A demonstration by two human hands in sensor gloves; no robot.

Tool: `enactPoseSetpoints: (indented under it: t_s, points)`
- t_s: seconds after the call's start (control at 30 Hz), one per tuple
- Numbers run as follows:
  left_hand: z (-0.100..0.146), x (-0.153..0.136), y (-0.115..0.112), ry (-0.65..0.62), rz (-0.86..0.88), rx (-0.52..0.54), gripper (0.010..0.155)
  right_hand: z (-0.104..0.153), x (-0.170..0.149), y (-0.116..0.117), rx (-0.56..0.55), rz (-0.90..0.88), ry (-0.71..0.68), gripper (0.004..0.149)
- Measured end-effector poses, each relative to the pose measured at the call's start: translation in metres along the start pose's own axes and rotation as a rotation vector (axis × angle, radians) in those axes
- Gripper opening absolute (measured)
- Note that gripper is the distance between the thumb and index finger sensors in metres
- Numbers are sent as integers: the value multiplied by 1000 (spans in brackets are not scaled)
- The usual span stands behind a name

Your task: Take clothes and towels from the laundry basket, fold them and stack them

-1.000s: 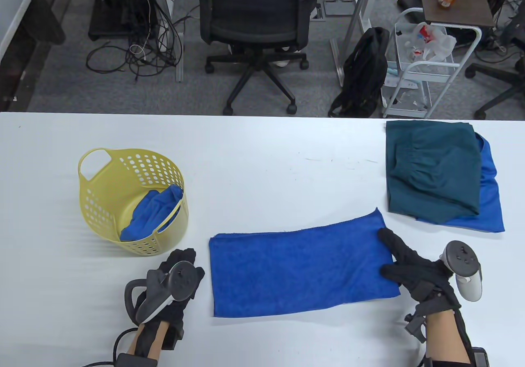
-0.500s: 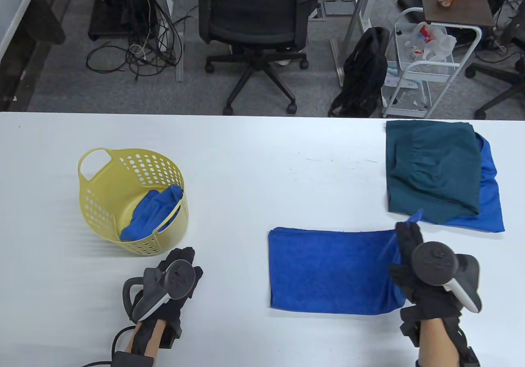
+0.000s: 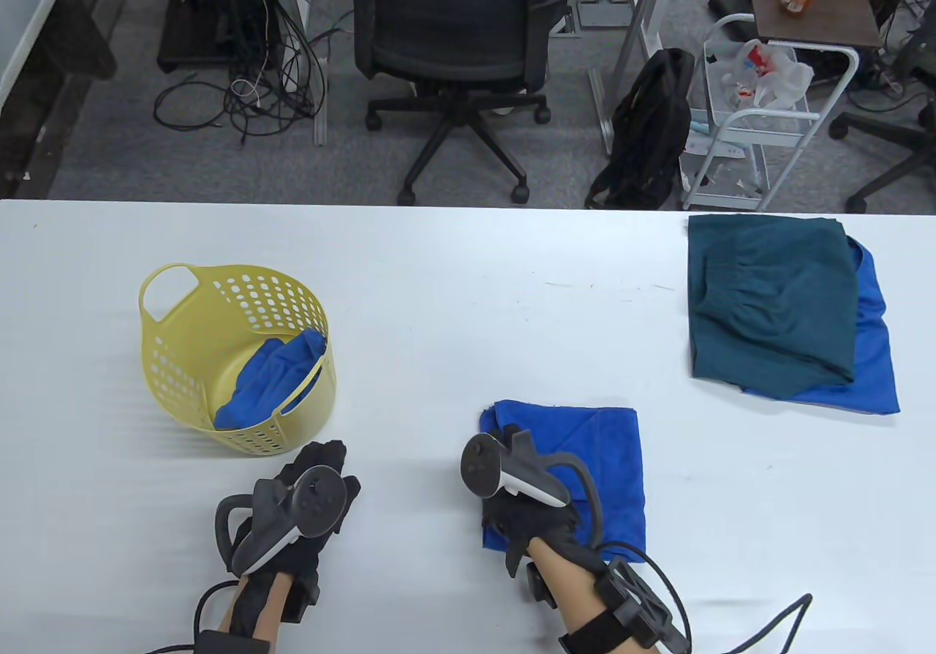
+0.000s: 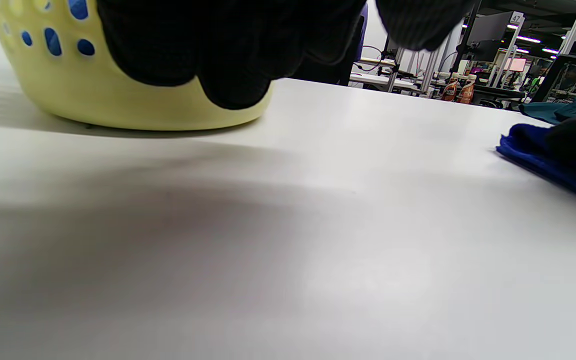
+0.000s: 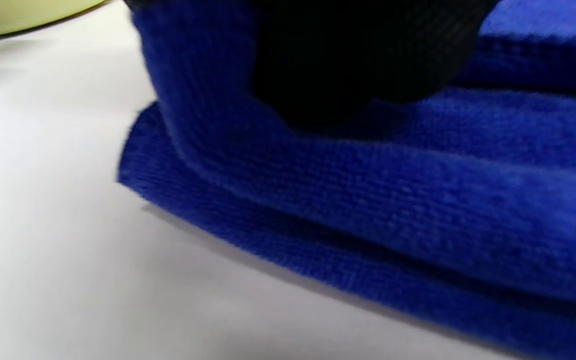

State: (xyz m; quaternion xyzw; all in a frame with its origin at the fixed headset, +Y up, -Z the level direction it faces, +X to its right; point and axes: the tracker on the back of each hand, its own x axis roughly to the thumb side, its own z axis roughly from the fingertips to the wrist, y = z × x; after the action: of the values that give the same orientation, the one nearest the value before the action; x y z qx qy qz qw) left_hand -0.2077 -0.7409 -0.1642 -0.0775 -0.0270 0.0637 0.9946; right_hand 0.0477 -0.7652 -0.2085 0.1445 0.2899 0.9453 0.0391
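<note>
On the table's right, 2 folded garments (image 3: pixel 782 310) are stacked; the right hand (image 3: pixel 523 515), grip unclear, rests on the folded towel (image 3: pixel 610 464); the relaxed left hand (image 3: pixel 311 493) holds nothing, and 1 blue cloth (image 3: pixel 267 383) remains in the basket (image 3: pixel 175 332).

R hand (image 3: pixel 526 519) on folded blue towel (image 3: pixel 607 456).

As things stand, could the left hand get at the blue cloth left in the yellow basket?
Probably yes. The left hand rests on the table just in front of the yellow basket, holding nothing. The basket's top is open and the blue cloth lies uncovered against its near wall; nothing sits between them.
</note>
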Motion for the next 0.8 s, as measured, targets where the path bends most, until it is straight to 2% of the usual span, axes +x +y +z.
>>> enactPoseSetpoints:
  t_s: [0.07, 0.13, 0.23, 0.3, 0.4, 0.47, 0.57, 0.67, 0.73, 0.8]
  points:
    - [-1, 0, -1, -1, -3, -11, 69, 4, -2, 1, 39, -49, -83, 85]
    - [-1, 1, -3, -2, -10, -26, 69, 15, -10, -3, 94, -172, -217, 81]
    - [-2, 4, -6, -12, -21, -58, 68, 42, -43, -24, -3, -385, -305, 66]
    - [-2, 10, -8, -40, -7, -83, 66, 64, -82, -40, -151, -481, -238, 59]
    - [-4, 28, -8, -103, 58, -131, 63, 84, -135, -45, -317, -514, -75, 55]
    - [-11, 50, -6, -143, 169, -175, 62, 86, -165, -42, -360, -560, 52, 54]
    - [-30, 98, -3, -211, 289, -193, 57, 70, -192, -33, -285, -580, 151, 55]
    - [-49, 161, -7, -329, 198, -227, 57, 50, -203, -25, -219, -574, 219, 58]
    - [-57, 201, -16, -435, 95, -246, 56, 38, -208, -22, -227, -575, 239, 60]
    - [-63, 230, -30, -498, -37, -286, 63, 31, -212, -22, -239, -590, 259, 60]
